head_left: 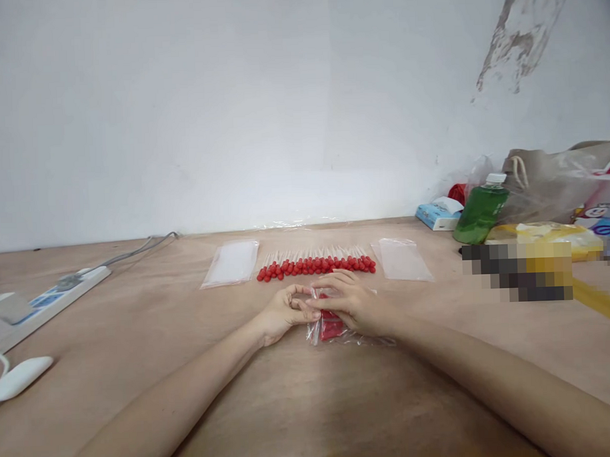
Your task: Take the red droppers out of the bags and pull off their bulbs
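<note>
In front of me a small clear plastic bag [313, 333] with something red [332, 327] in it lies low over the table. My left hand [285, 314] pinches the bag's left edge between thumb and fingers. My right hand [357, 303] reaches across the bag from the right, its fingers and thumb closed on the same edge and covering part of the red contents. Just beyond both hands lies a row of thin pale sticks with red tips [316, 264], the tips facing me.
Flat clear bags are stacked left [231, 263] and right [404, 260] of the sticks. A power strip [52, 300] and a white plug-like object [23, 378] lie far left. A tissue pack [438, 214], a green bottle [482, 210] and a yellow packet [550, 240] crowd the right.
</note>
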`<state>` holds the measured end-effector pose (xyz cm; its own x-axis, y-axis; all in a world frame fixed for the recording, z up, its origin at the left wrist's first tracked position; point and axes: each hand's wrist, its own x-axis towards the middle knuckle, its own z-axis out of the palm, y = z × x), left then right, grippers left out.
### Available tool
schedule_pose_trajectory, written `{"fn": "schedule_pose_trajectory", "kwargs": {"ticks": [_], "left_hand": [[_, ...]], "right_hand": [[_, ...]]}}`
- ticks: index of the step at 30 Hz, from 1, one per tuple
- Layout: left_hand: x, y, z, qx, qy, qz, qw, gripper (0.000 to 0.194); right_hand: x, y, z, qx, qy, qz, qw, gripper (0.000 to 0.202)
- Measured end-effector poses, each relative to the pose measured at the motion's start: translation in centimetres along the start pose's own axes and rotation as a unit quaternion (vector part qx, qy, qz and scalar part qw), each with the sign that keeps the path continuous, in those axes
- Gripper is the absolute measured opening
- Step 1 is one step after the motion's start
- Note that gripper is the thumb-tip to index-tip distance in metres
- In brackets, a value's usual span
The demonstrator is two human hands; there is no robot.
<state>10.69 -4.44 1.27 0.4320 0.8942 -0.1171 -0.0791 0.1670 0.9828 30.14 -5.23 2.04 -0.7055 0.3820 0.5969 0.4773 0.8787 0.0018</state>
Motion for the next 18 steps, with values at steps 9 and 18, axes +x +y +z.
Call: {"fn": "schedule_pose_trajectory", "kwargs": {"ticks": [9,18], "left_hand": [[-0.1,0.1,-0.2,0.032,-0.029,0.010,0.999,0.056],[-1.0,0.4,-0.4,-0.040,-0.044,-0.009,0.998,0.056]], "right_hand": [[2.2,1.0,-0.6,-0.048,-0.061,-0.133,0.988,0.022],[1.3,0.6,1.9,0.029,0.033,-0.056,0.997,0.017]]}}
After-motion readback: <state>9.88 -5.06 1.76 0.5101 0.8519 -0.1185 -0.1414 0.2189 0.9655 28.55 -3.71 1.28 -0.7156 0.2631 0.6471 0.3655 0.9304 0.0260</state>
